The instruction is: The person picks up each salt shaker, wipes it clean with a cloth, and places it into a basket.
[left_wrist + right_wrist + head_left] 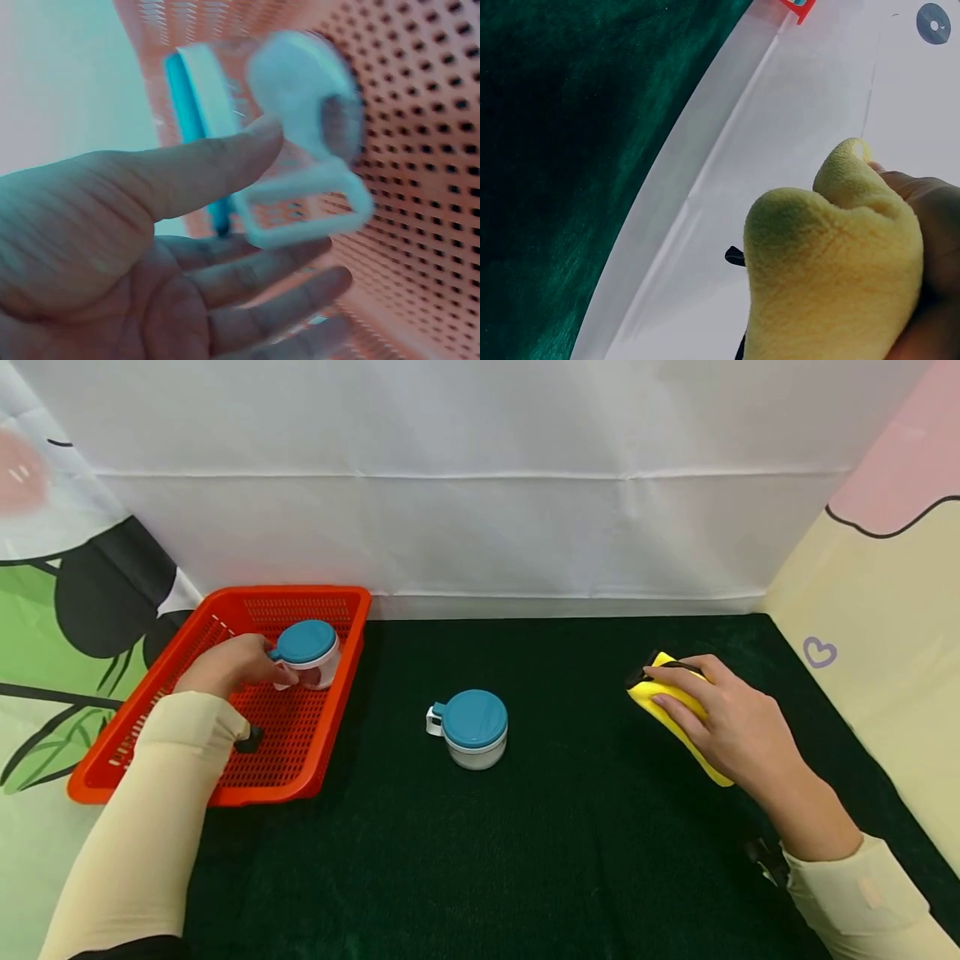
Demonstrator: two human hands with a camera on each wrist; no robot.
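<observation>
In the head view my left hand point(236, 664) reaches into the red basket point(277, 793), beside a clear jar with a blue lid point(306, 642). The left wrist view shows that jar's white handle point(352, 223) between my thumb and fingers. Those fingers are extended and spread, not curled round it; whether the thumb touches the jar is unclear. At the right, my right hand point(738, 727) grips a folded yellow cloth point(675, 702) with black edging, held above the dark green tablecloth. Its plush surface fills much of the right wrist view.
A second blue-lidded jar point(475, 731), its handle pointing left, stands upright on the dark green tablecloth point(480, 860) between my hands. White fabric point(480, 527) hangs behind the table. Printed panels border both sides, and the basket stands against the left one.
</observation>
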